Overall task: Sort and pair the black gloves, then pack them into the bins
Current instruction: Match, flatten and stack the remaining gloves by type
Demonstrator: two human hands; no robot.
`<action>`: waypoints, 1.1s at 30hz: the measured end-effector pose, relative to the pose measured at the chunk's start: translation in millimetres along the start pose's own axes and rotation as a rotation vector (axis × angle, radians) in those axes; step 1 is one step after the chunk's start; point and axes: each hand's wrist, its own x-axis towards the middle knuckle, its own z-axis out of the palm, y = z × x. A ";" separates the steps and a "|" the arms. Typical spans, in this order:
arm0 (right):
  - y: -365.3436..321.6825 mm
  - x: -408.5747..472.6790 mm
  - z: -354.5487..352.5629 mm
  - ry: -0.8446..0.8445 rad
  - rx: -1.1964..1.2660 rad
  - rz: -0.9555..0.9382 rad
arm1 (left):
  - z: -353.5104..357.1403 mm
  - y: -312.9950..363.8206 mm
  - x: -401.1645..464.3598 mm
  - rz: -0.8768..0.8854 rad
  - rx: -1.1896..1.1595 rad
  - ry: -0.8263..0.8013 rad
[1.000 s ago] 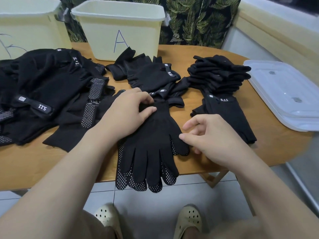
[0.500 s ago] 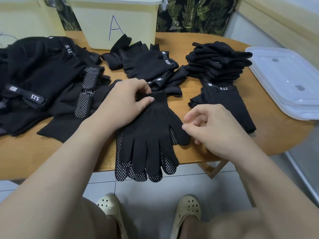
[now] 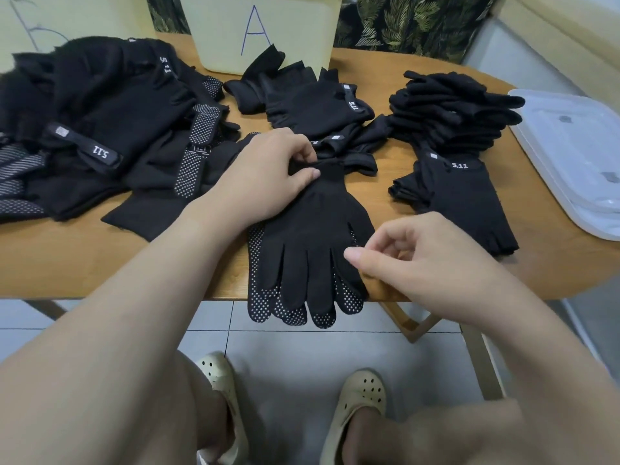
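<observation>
Left heap: black gloves (image 3: 100,129) on the surface (image 3: 67,256), tags reading "5.11".
Far bin (image 3: 265,31): marked "A".
Left hand (image 3: 265,176): fingers pinching the cuff of the glove pair (image 3: 312,250) at the near edge.
Right hand (image 3: 419,260): fingers loosely curled, holding nothing, just beside the pair.
Right stack (image 3: 453,109): folded gloves, "5.11" label.

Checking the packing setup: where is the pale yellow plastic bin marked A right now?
In the head view, the pale yellow plastic bin marked A stands at the table's far edge, top centre, just behind the middle heap of black gloves.
</observation>
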 end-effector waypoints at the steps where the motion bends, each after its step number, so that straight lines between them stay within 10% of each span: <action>1: -0.2 -1.2 2.0 -0.022 -0.002 0.005 | -0.2 0.1 -0.1 -0.007 0.008 0.000; 33: -6.2 -10.2 0.7 -0.172 -0.107 0.035 | -7.3 -1.1 -5.2 -0.061 0.074 -0.034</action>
